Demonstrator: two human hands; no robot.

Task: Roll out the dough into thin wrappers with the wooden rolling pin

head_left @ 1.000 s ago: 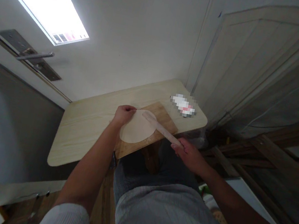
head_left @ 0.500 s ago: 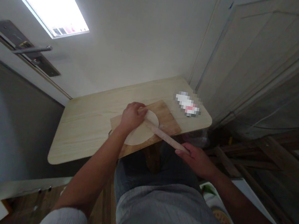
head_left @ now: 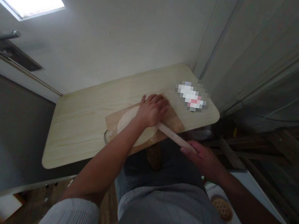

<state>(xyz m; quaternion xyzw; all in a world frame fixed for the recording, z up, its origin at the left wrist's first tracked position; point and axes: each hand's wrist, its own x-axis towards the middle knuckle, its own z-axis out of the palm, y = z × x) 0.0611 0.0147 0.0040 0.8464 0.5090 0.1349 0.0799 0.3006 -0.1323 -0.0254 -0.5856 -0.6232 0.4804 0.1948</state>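
Seen from above, a thin, pale, round sheet, apparently dough (head_left: 127,119), lies on a wooden board (head_left: 175,121) at the near edge of a light wood desk (head_left: 77,126). The left hand (head_left: 154,111) lies over the far end of a pale wooden rod (head_left: 174,135), above the board's middle; whether its fingers wrap the rod or only press down on it, I cannot tell. At four o'clock from it, the right hand (head_left: 201,159) sits beyond the desk's edge, its fingers closed around the rod's near end.

With one end over the board and the other out past the edge, uneven pressure could tip the rod, leaving the sheet thinner on one side or torn. A dry or sticky patch could make the sheet cling to the rod and crease. The left forearm (head_left: 115,152) crosses over the sheet's seven o'clock side, so a low sweep might drag it. The board reaches the desk's near edge at five o'clock, and a hard push there could slide or tilt it. A blurred-out object (head_left: 191,95) at two o'clock from the left hand seems clear of the rod.
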